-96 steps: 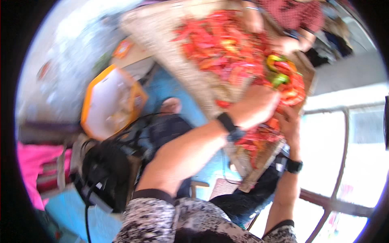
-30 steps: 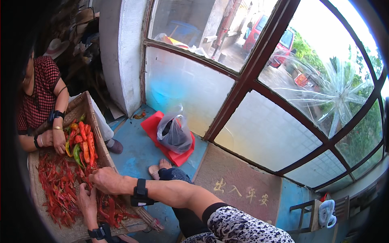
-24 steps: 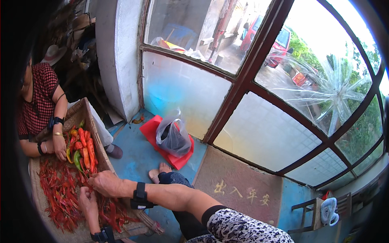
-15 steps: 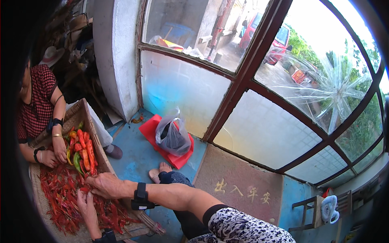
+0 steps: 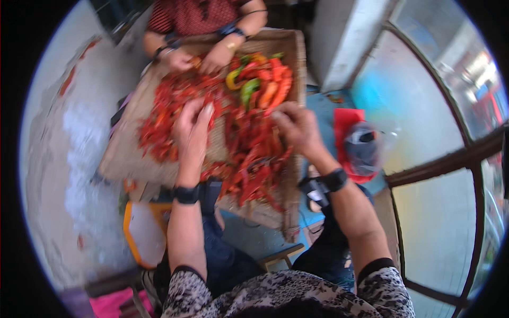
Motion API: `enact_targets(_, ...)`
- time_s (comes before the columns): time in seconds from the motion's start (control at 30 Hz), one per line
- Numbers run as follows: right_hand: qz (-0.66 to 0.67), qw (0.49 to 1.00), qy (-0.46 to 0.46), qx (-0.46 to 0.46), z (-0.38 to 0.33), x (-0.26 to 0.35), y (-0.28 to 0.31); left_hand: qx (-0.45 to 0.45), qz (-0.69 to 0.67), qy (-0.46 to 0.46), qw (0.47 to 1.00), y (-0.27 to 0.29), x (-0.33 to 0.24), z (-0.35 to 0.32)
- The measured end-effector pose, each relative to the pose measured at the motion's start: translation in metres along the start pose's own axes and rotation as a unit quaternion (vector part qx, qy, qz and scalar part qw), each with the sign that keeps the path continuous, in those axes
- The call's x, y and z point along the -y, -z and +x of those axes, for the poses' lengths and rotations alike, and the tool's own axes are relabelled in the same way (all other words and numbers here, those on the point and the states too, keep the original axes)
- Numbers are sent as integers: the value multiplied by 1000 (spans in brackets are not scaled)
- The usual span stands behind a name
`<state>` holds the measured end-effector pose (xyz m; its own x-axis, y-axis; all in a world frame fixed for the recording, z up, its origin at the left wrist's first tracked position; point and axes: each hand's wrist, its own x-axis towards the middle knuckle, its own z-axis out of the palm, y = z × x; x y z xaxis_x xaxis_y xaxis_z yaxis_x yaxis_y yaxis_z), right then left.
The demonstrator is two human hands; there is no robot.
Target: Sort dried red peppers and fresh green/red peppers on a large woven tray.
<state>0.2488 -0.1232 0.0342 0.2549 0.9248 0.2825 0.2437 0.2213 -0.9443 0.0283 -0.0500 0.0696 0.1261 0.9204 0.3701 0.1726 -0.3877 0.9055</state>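
Note:
Red chili peppers (image 5: pixel 254 175), many dried or split, lie in a large shallow woven tray (image 5: pixel 122 153) before me. My left hand (image 5: pixel 192 126) is over the left heap of red pieces (image 5: pixel 159 138), thumb and fingers drawn together; whether a piece is between them is blurred. Above the tray's right part, my right hand (image 5: pixel 298 127) has its fingers curled in a pinch, next to the right heap; what it holds, if anything, cannot be made out. Whole peppers, red and orange with a green one (image 5: pixel 249 91), fill the far right corner.
Across the tray, a person in a dark red patterned top (image 5: pixel 199 18) has both hands (image 5: pixel 214 57) at the far edge of the peppers. A clear plastic bag (image 5: pixel 363 151) on a red sheet lies on the blue floor at right. An orange-edged board (image 5: pixel 146 233) stands at left below the tray.
My view has swung left and down onto the tray. My hands, together at a red pepper before, are now apart on either side of the tray's middle.

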Motion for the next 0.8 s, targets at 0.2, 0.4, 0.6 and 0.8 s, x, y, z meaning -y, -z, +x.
enact_targets(0.2,-97,995,13,-18,2,11,0,-50,443,-125,887,22,30,14)
enact_targets(0.4,3,986,168,-21,4,6,-53,255,216,-10,943,-13,11,-41)
enact_targets(0.6,-34,982,163,-93,-20,0,-12,213,131,-20,968,-47,46,-37)
enact_targets(0.8,-265,902,315,132,-32,5,-27,28,15,62,998,14,87,14)
